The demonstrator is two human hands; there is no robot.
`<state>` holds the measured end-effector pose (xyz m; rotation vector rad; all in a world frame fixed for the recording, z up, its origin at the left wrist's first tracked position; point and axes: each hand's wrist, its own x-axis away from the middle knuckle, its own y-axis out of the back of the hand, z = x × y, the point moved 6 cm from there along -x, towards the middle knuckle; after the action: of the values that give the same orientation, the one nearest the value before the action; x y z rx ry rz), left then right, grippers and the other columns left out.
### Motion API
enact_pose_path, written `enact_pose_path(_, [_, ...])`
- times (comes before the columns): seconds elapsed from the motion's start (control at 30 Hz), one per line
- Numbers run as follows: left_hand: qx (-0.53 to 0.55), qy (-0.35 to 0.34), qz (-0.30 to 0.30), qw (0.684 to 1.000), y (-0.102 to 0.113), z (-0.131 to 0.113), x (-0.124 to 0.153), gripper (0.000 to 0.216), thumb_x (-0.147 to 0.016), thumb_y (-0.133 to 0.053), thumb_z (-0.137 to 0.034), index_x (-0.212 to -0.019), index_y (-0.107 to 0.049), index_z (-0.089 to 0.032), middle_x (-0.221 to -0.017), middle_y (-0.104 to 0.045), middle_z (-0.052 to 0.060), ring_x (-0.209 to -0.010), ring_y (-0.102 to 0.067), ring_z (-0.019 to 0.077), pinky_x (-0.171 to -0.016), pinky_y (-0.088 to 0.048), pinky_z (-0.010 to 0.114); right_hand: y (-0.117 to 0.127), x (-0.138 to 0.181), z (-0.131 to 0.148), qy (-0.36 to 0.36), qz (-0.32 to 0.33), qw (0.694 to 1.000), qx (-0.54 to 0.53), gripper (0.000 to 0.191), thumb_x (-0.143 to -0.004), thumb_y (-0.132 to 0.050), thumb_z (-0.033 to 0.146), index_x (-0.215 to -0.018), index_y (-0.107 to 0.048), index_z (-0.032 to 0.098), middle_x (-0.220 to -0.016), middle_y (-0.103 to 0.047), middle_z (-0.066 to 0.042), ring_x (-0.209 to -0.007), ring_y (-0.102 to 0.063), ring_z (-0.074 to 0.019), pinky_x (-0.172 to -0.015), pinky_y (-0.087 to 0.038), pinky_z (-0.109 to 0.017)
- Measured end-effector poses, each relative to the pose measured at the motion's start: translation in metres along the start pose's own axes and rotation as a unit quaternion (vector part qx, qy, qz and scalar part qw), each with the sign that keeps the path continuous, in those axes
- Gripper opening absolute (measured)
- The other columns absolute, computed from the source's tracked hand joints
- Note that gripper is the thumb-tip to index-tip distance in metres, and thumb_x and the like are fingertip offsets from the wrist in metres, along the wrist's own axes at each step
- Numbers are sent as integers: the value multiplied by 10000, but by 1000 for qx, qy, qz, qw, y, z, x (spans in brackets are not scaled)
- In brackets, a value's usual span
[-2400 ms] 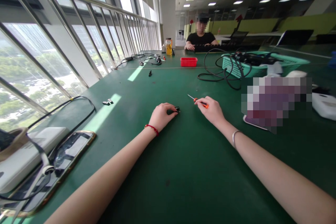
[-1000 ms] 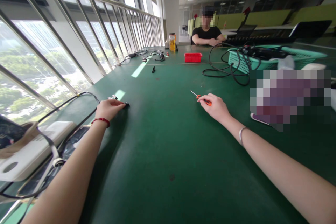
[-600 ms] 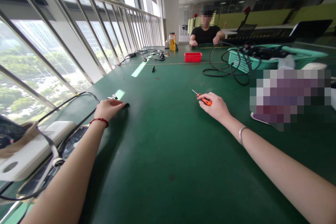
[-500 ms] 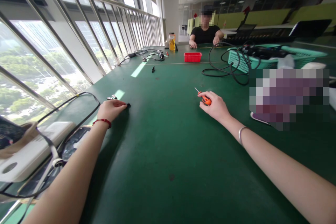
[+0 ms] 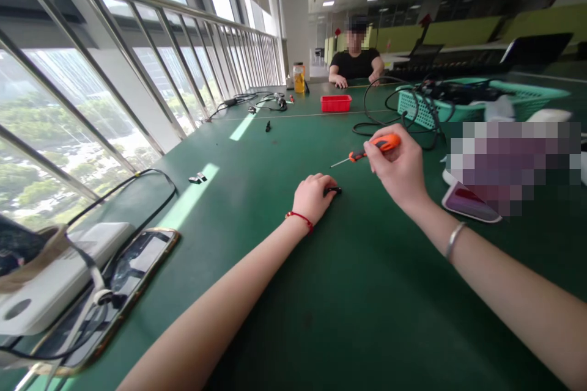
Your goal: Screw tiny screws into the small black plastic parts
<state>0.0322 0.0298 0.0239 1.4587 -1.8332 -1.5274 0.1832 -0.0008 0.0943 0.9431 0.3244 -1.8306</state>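
On table [image 5: 348, 293], L hand [image 5: 312, 198]: moved right, fingers pinched on blk part [image 5: 336, 190].
R hand [image 5: 400, 166]: raised, fingers wrapped round screwdriver [image 5: 387, 142].
Screwdriver: orange/blk, tip down-left.

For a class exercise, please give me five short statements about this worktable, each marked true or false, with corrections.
1. The right hand holds an orange-handled screwdriver. True.
2. The left hand is empty. False: it holds a small black part.
3. The red tray stands farther away than both hands. True.
4. The red bracelet is on the right wrist. False: it is on the left.
5. In the picture, a jar stands left of the red tray. True.
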Motion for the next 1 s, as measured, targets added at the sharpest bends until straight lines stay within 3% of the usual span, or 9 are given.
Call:
enact_pose_path(0.1, [-11, -18, -2, 1000, -5, -9, -4, 136, -829, -547, -208, -903, -661, -209, -952, -659, 29, -924, -571, 192, -807, -454, 305, 11, -12, 11, 41, -21, 999, 29, 206, -773, -605, 354, -672, -470, 237, -633, -482, 2, -554, -463, -137, -521, -405, -295])
enact_pose_path(0.23, [-5, -1, -10, 1000, -4, -3, -2, 118, -822, -564, -228, -885, -663, -214, -936, -666, 22, -911, -572, 195, -780, -451, 303, 17, -18, 11, 61, -12, 997, 45, 212, -772, -604, 339, -644, -465, 243, -628, -500, -6, -577, -471, -154, -551, -405, -318])
enact_pose_path(0.6, [2, 1, -24, 1000, -2, -6, 0, 107, -808, -590, -226, -874, -672, -238, -904, -661, 7, -881, -580, 181, -726, -436, 284, 9, -15, 9, 38, 42, 997, 50, 201, -750, -611, 306, -629, -468, 233, -607, -482, 11, -547, -422, -135, -513, -352, -294])
enact_pose_path(1.0, [34, 10, -24, 999, -3, -4, -1, 102, -788, -588, -205, -839, -673, -231, -876, -643, 2, -846, -588, 162, -696, -445, 261, 10, -16, 8, 25, 45, 998, 42, 204, -746, -604, 292, -620, -458, 223, -599, -464, 11, -551, -410, -129, -497, -337, -283])
